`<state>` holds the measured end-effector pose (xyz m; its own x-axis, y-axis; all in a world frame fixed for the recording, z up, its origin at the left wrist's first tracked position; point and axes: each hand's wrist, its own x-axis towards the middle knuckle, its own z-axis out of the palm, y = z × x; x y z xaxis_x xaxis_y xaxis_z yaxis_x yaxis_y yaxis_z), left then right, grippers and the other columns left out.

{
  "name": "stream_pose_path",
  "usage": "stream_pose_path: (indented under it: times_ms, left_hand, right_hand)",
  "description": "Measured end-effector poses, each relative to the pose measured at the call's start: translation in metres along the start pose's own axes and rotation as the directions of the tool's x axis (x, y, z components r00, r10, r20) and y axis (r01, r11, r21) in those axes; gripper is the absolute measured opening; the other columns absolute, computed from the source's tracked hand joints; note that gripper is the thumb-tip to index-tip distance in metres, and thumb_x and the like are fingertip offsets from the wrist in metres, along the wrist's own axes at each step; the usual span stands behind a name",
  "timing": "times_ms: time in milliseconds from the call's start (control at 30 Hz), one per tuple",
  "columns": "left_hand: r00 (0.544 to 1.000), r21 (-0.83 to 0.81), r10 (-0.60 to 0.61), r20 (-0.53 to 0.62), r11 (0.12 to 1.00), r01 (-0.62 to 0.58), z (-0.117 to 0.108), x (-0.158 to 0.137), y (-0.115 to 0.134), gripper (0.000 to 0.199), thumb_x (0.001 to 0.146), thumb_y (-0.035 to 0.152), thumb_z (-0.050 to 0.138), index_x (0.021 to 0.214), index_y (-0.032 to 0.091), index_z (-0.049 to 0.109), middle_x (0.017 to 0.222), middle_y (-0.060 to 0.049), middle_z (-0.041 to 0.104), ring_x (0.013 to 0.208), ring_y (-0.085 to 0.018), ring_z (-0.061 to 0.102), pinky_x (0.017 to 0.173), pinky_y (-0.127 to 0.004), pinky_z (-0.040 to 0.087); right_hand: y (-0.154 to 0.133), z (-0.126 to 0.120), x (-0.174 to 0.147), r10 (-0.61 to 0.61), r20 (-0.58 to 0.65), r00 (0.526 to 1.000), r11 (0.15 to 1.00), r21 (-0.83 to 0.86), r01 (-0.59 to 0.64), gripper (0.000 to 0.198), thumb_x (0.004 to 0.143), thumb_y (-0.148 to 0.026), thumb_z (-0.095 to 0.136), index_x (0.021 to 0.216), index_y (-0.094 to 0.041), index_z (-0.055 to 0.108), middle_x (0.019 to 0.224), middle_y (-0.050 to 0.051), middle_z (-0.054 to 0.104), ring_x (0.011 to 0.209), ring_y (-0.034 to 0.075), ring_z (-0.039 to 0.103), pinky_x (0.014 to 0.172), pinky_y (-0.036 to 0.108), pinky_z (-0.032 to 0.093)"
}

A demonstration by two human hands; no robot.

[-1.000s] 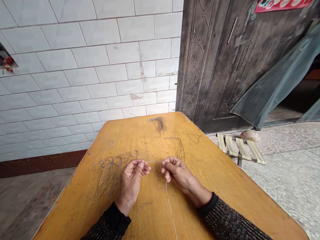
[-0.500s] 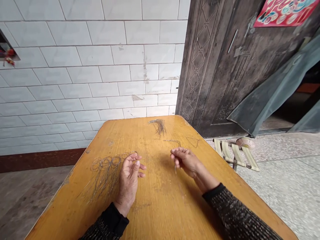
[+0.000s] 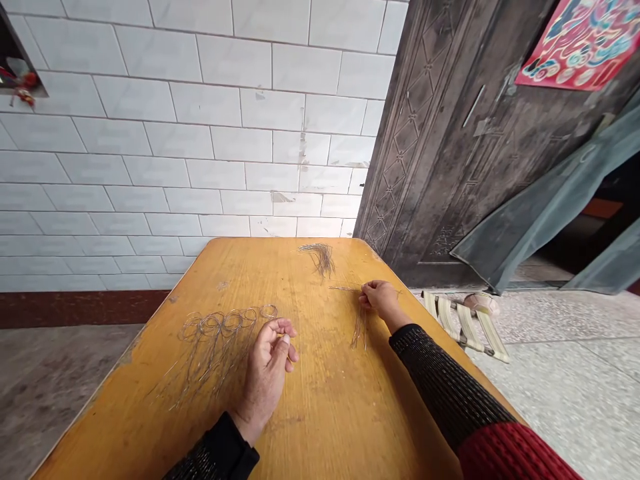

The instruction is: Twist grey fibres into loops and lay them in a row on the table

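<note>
My right hand (image 3: 381, 300) reaches to the table's right side, its thumb and fingertips pinched together at a small group of thin bent wires (image 3: 358, 330). Some of their ends stretch left of the fingertips, others toward me. My left hand (image 3: 270, 370) hovers over the middle of the table with loosely curled, parted fingers and nothing visible in it. Just left of it lies a row of wires with looped ends (image 3: 215, 327), their long tails pointing toward me. Farther off, near the back edge, rests a bundle of bent wires (image 3: 320, 257).
The yellow wooden table (image 3: 310, 427) stands with its far end near a white tiled wall (image 3: 210, 147). A dark carved door (image 3: 430, 173) and a grey curtain (image 3: 530, 220) are at the right. Beside the table is a low strap stool (image 3: 470, 320).
My right hand has moved right and away from me to the small group of bent wires. The left hand has shifted slightly right and nearer to me, off the looped wires.
</note>
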<state>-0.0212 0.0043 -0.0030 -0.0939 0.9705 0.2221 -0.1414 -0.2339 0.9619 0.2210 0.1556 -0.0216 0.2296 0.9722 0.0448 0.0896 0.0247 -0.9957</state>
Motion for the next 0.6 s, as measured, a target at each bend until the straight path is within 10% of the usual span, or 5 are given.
stream_pose_path:
  times_ms: [200, 367, 600]
  left_hand:
    - [0.992, 0.057, -0.013, 0.123, 0.998, 0.007, 0.0, -0.003, -0.005, 0.013, 0.08, 0.025, 0.046, 0.086, 0.017, 0.053, 0.081, -0.002, 0.054, 0.049, -0.007, 0.046, 0.047, -0.02, 0.038]
    - [0.934, 0.277, 0.168, 0.316, 0.925, -0.261, 0.001, -0.012, -0.004, 0.016, 0.081, 0.015, 0.042, 0.081, 0.018, 0.058, 0.075, -0.004, 0.058, 0.053, -0.011, 0.051, 0.052, -0.022, 0.041]
    - [0.515, 0.343, 0.426, 0.744, 0.418, -0.841, 0.001, -0.028, 0.005, 0.03, 0.082, 0.006, 0.036, 0.095, 0.016, 0.06, 0.086, -0.007, 0.064, 0.069, -0.015, 0.061, 0.059, -0.026, 0.047]
  right_hand:
    - [-0.006, -0.006, -0.005, 0.016, -0.097, 0.995, 0.997, -0.074, -0.023, 0.019, 0.063, -0.012, 0.057, 0.048, -0.019, 0.048, 0.035, -0.001, 0.049, 0.033, 0.01, 0.047, 0.037, 0.021, 0.038]
    - [-0.019, 0.001, -0.022, -0.017, -0.04, 0.999, 0.993, -0.116, 0.013, 0.012, 0.067, -0.013, 0.052, 0.056, -0.018, 0.051, 0.042, -0.002, 0.051, 0.035, 0.008, 0.047, 0.037, 0.02, 0.036]
    - [-0.03, 0.075, -0.073, -0.07, 0.366, 0.928, 0.961, -0.224, 0.161, 0.008, 0.067, -0.009, 0.054, 0.067, -0.015, 0.059, 0.045, -0.005, 0.051, 0.036, 0.007, 0.046, 0.038, 0.018, 0.033]
